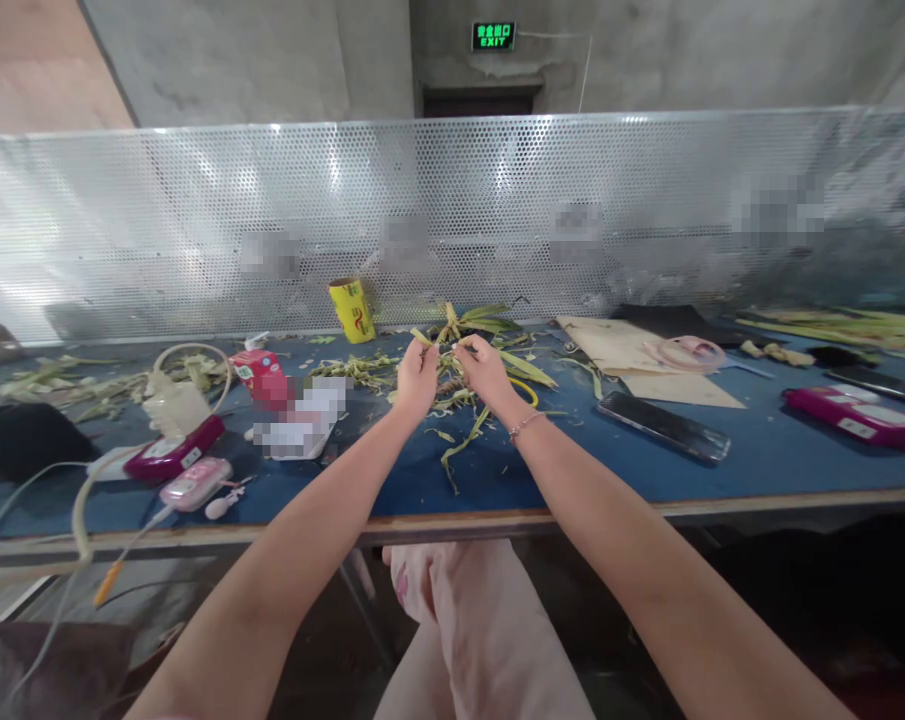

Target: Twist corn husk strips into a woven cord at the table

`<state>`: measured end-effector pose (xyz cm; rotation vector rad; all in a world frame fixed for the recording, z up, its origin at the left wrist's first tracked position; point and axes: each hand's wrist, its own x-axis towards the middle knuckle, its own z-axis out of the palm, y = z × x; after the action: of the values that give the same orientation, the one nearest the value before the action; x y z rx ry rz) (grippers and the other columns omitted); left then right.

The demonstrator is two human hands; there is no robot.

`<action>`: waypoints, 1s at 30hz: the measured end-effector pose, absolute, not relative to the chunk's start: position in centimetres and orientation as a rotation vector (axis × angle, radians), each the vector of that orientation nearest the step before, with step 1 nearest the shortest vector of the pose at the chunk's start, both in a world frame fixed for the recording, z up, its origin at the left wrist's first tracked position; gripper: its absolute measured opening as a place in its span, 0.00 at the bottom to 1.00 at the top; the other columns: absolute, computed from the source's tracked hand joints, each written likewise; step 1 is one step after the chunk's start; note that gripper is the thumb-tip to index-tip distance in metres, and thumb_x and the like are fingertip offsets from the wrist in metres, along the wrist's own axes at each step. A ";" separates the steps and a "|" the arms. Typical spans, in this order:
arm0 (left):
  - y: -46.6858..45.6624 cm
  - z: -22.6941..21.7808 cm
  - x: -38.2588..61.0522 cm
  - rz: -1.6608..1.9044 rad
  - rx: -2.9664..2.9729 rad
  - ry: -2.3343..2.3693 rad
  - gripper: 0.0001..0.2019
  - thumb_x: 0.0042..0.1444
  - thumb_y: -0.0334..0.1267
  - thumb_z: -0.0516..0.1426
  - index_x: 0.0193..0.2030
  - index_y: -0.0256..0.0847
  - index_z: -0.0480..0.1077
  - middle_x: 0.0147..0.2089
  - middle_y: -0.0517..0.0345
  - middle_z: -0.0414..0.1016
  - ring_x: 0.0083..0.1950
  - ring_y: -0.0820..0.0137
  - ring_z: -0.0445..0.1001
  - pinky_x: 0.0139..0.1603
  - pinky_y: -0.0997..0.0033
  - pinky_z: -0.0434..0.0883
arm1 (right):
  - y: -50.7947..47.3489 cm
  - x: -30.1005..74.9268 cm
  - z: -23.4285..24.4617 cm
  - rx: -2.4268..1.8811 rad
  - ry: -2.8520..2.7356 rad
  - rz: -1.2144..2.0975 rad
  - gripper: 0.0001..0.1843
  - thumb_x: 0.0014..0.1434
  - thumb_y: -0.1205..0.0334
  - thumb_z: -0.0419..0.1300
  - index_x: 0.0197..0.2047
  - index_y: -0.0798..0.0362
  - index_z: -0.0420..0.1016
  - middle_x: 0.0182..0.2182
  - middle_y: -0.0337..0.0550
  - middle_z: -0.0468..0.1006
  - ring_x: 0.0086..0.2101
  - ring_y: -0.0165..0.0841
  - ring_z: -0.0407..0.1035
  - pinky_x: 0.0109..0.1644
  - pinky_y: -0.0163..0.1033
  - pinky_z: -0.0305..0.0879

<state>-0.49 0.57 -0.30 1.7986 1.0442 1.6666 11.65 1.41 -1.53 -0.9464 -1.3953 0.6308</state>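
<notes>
My left hand (pixel 416 378) and my right hand (pixel 484 368) are held close together above the blue table (pixel 572 465), both closed in a pinch on a thin green leaf strip (pixel 438 345) stretched between them. More leaf strips (pixel 463 440) hang down from the hands onto the table. A pile of long green leaves (pixel 482 322) lies just behind the hands. A thin bracelet sits on my right wrist.
A yellow can (pixel 353 310) stands at the back by the perforated metal screen (pixel 197 220). Pink devices (pixel 182 460) and cables lie left, a red carton (pixel 261 372) beside them. A black phone (pixel 663 427), cardboard sheets (pixel 617 345), a tape roll (pixel 693 352) and a magenta case (pixel 857 415) lie right.
</notes>
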 end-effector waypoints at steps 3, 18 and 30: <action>0.3 -0.1 -0.9 1.540 1.892 1.103 0.06 0.56 0.40 0.48 0.31 0.42 0.58 0.18 0.68 0.55 0.18 0.78 0.58 0.24 0.76 0.56 | 0.9 11.9 -1.3 -0.924 -1.460 0.735 0.11 0.53 0.51 0.53 0.29 0.50 0.62 0.13 0.30 0.59 0.14 0.25 0.55 0.20 0.32 0.53; 0.1 -1.0 0.1 1.548 1.878 1.314 0.09 0.58 0.39 0.46 0.27 0.43 0.53 0.21 0.63 0.58 0.23 0.73 0.59 0.28 0.73 0.56 | -0.2 10.5 -1.2 -0.996 -1.627 0.175 0.12 0.57 0.56 0.48 0.25 0.51 0.57 0.18 0.34 0.60 0.21 0.27 0.56 0.28 0.34 0.52; 0.0 -0.3 -0.1 1.802 1.718 1.195 0.10 0.57 0.37 0.49 0.25 0.41 0.54 0.22 0.64 0.55 0.25 0.76 0.56 0.28 0.74 0.55 | -1.5 9.2 -0.6 -0.891 -1.475 0.490 0.11 0.57 0.54 0.51 0.27 0.50 0.59 0.13 0.31 0.58 0.16 0.26 0.56 0.23 0.33 0.52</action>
<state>-0.07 0.00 -0.34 1.7175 1.1955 1.8023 9.23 -1.46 -0.63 -0.8906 -1.4745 0.4901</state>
